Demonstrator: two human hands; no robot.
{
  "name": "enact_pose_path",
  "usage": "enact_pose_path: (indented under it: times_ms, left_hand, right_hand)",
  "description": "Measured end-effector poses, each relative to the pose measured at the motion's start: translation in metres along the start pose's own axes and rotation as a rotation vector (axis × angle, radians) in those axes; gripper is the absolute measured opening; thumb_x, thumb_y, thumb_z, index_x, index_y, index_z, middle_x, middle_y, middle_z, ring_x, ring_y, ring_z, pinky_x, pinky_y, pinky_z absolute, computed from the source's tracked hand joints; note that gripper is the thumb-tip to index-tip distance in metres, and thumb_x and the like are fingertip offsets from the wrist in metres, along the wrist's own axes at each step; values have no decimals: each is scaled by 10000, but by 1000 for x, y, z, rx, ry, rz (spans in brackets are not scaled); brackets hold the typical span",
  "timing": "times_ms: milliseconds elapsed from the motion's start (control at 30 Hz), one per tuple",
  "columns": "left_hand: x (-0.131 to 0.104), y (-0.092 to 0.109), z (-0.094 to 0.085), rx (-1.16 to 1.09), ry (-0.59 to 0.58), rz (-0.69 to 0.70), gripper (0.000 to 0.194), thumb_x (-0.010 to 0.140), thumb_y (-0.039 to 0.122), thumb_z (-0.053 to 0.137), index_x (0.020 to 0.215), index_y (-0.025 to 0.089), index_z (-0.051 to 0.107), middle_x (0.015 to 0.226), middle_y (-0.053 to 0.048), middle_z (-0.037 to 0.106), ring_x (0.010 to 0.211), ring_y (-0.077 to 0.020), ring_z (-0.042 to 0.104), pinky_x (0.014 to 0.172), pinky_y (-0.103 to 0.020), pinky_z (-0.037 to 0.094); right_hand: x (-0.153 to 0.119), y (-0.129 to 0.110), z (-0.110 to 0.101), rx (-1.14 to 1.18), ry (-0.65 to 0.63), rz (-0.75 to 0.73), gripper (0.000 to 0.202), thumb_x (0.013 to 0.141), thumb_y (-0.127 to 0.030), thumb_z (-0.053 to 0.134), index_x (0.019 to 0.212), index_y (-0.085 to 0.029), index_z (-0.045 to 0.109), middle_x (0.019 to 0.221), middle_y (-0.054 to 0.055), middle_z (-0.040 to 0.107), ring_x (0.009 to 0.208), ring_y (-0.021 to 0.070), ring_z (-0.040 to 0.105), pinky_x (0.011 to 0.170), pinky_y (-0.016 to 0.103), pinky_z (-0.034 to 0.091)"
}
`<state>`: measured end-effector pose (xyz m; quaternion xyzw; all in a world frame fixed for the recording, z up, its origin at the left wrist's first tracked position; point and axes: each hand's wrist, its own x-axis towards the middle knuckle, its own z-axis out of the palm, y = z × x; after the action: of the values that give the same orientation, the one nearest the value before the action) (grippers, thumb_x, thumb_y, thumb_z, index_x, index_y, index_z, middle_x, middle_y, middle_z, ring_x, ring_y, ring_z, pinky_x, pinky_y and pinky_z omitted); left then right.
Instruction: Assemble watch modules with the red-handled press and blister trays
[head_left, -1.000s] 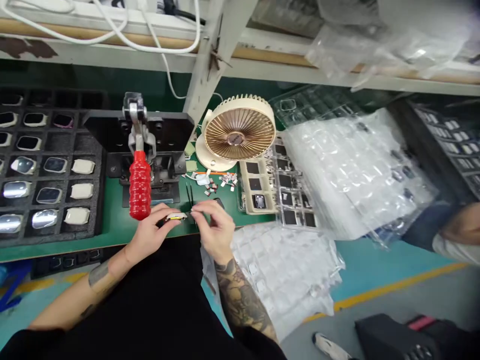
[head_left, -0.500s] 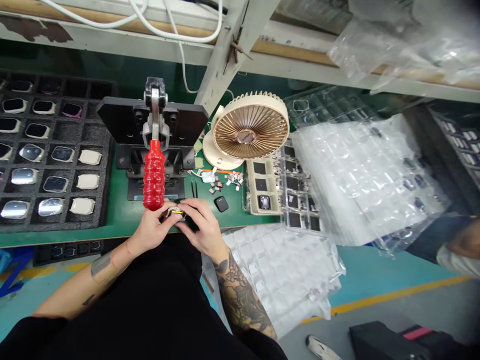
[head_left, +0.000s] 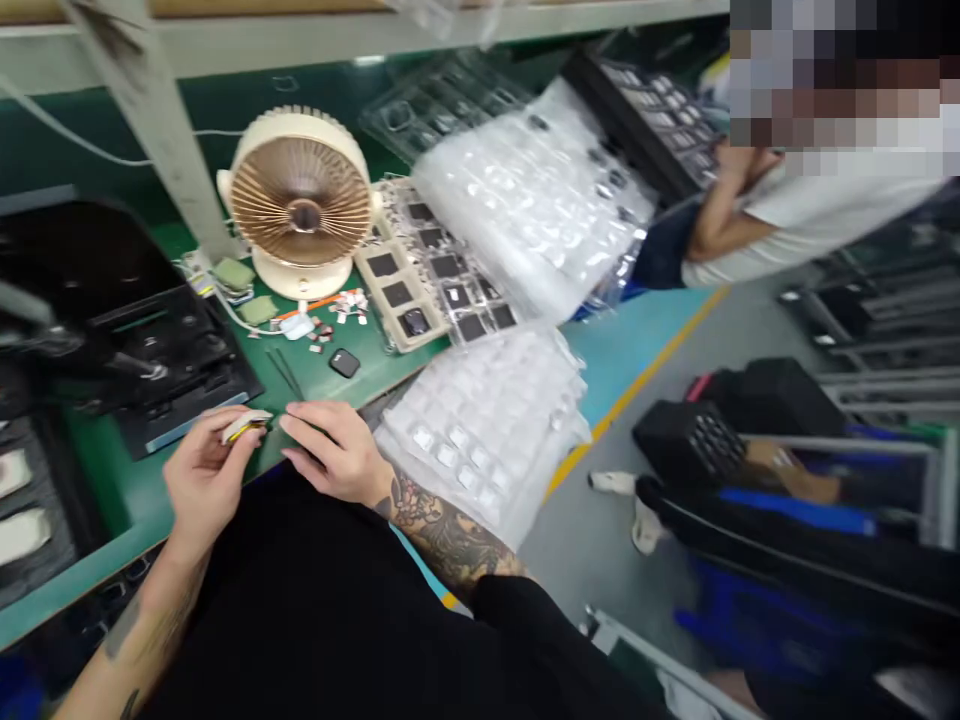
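My left hand point(head_left: 206, 465) grips a small watch case point(head_left: 246, 425), pale-edged with a yellow strip showing, just above the front of the green bench point(head_left: 304, 360). My right hand point(head_left: 334, 445) is beside it, apart from the case, with its fingers spread and nothing visible between them. Tweezers point(head_left: 283, 373) lie on the bench beyond my right fingertips. A small black rounded square piece point(head_left: 344, 362) rests to the right of them. Small loose parts point(head_left: 349, 306) are scattered farther back.
A cream fan point(head_left: 304, 215) stands at the back. The black press point(head_left: 127, 330) is at the left. A beige tray point(head_left: 401, 290), clear trays point(head_left: 469, 290) and bubble-wrap-like sheets point(head_left: 510, 200) fill the right side. Another person point(head_left: 810, 215) works at the far right.
The view has swung to the right, so the press sits at the left edge. My right hand has come off the watch case, which stays in my left hand.
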<state>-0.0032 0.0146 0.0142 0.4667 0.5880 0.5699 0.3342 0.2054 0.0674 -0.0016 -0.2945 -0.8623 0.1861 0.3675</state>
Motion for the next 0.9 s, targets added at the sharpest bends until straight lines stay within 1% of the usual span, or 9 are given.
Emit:
enact_pose_path:
  times_ms: [100, 200, 267, 333, 433, 567, 667, 800, 900]
  left_hand:
    - [2, 6, 3, -56, 29, -34, 319, 919, 288, 880, 1183, 189, 730, 1109, -45, 718, 870, -196, 806, 833, -365, 681]
    - [3, 7, 4, -14, -16, -74, 383, 941, 324, 854, 1276, 173, 747, 969, -28, 746, 812, -194, 794, 817, -371, 684]
    - [2, 4, 3, -10, 15, -63, 380, 907, 346, 876, 1224, 168, 766, 909, -21, 767, 765, -210, 795, 749, -370, 688]
    - [1, 1, 3, 10, 82, -42, 397, 835, 345, 928, 1151, 166, 768, 888, -25, 803, 723, -227, 808, 679, -358, 692]
    - [-2, 3, 4, 104, 126, -58, 418, 769, 355, 977, 1103, 198, 783, 953, -22, 852, 741, -238, 828, 644, -352, 712]
    - [-6, 17, 10, 118, 66, -144, 533, 845, 370, 949, 1347, 322, 778, 994, 52, 859, 745, -210, 829, 698, -375, 745]
    - [-6, 23, 15, 80, 57, -172, 524, 905, 365, 912, 1391, 225, 778, 933, -1, 852, 663, -172, 802, 683, -313, 721]
    - [-2, 26, 15, -124, 21, -251, 607, 913, 361, 915, 1449, 152, 720, 1063, -99, 864, 831, -232, 860, 729, -315, 715]
    - [-1, 28, 9, -224, 40, -284, 612, 911, 362, 915, 1446, 146, 709, 1143, -146, 858, 906, -278, 871, 713, -325, 709]
  right_hand:
    - [-57, 7, -14, -69, 78, 295, 362, 1055, -255, 665, 1416, -228, 679, 1258, 107, 798, 1153, 217, 768, 1003, 386, 658]
    - [-117, 29, -50, -327, -27, 714, 289, 1093, -248, 550, 1338, -207, 697, 1229, 116, 781, 1138, 221, 747, 1032, 375, 632]
    - [-151, 45, -78, -478, -69, 927, 331, 1094, -215, 501, 1372, -169, 675, 1260, 155, 756, 1187, 260, 713, 1072, 414, 603]
    - [-175, 60, -100, -550, -94, 1033, 375, 1063, -174, 527, 1414, -126, 650, 1245, 188, 744, 1193, 297, 683, 1066, 440, 587]
    - [-193, 75, -116, -583, -166, 1120, 407, 1011, -133, 601, 1414, -125, 652, 1174, 168, 748, 1136, 279, 665, 1008, 375, 577]
    - [-192, 82, -125, -555, -182, 1119, 419, 994, -76, 567, 1398, -128, 666, 1131, 141, 734, 1053, 230, 674, 955, 308, 566]
    - [-175, 76, -135, -492, -93, 1026, 419, 1006, -91, 534, 1405, -137, 652, 1173, 133, 706, 981, 210, 701, 931, 328, 603]
    - [-123, 58, -129, -138, 309, 763, 240, 1064, -257, 646, 1298, -209, 638, 1100, 70, 714, 917, 196, 765, 846, 351, 667]
    - [-65, 36, -97, 231, 373, 592, 219, 1053, -274, 718, 1242, -238, 614, 1135, 67, 710, 841, 172, 785, 762, 333, 697]
